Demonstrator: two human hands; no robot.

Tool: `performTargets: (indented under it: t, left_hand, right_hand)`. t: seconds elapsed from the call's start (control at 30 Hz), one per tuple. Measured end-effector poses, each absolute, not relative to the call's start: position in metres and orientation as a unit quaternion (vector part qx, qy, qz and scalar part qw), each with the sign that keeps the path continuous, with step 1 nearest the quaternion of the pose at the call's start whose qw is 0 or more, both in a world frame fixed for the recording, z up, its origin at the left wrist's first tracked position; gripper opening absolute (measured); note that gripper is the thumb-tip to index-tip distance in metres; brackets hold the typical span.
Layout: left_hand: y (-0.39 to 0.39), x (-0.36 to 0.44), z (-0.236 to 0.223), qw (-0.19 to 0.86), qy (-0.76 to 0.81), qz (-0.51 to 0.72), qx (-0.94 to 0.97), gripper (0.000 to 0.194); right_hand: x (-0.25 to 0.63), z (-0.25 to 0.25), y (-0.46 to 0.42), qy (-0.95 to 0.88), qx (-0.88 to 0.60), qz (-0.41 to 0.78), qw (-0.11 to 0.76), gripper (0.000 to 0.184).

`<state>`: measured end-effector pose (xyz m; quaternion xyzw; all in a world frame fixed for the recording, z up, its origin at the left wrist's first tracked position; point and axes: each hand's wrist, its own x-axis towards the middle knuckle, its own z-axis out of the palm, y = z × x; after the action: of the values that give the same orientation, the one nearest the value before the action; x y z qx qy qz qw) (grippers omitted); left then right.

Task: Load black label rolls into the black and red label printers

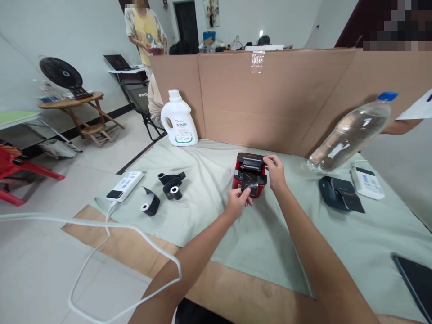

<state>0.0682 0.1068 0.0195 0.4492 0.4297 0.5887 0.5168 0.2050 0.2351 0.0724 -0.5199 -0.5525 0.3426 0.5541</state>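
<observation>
A small red printer with a black top sits on the pale green cloth in the middle of the table. My left hand is at its near side, fingers pinched on a strip of black tape that comes out of it. My right hand rests on the printer's right side, fingers curled over its top edge. Two black tape rolls lie on the cloth to the left.
A white power strip with a long white cable lies at the left edge. A white detergent jug stands by the cardboard wall. A clear bottle, a black device and a white device are on the right. A person stands far behind.
</observation>
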Motion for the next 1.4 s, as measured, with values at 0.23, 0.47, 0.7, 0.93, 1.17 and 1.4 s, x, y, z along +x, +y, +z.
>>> performTargets:
  t: [0.23,0.47,0.7,0.93,1.17,1.4]
  left_hand:
    - [0.109,0.069,0.016,0.497,0.434,0.577,0.482,0.064]
    - [0.103,0.065,0.024,0.415,0.433,0.576,0.556,0.060]
    - [0.096,0.065,0.018,0.467,0.438,0.566,0.520,0.056]
    - [0.112,0.042,0.037,0.371,0.476,0.651,0.460,0.046]
    - [0.168,0.019,0.064,0.504,0.565,0.536,0.374,0.027]
    - [0.174,0.022,0.061,0.550,0.561,0.515,0.343,0.028]
  right_hand:
    - [0.203,0.042,0.212,-0.496,-0.488,0.398,0.598,0.062]
    - [0.199,0.050,0.213,-0.464,-0.473,0.425,0.617,0.063]
    - [0.199,0.040,0.212,-0.447,-0.453,0.469,0.612,0.057]
    - [0.200,0.028,0.210,-0.436,-0.424,0.521,0.599,0.057]
    - [0.197,0.024,0.203,-0.418,-0.398,0.543,0.610,0.056]
    - [0.201,0.029,0.205,-0.411,-0.396,0.556,0.604,0.060]
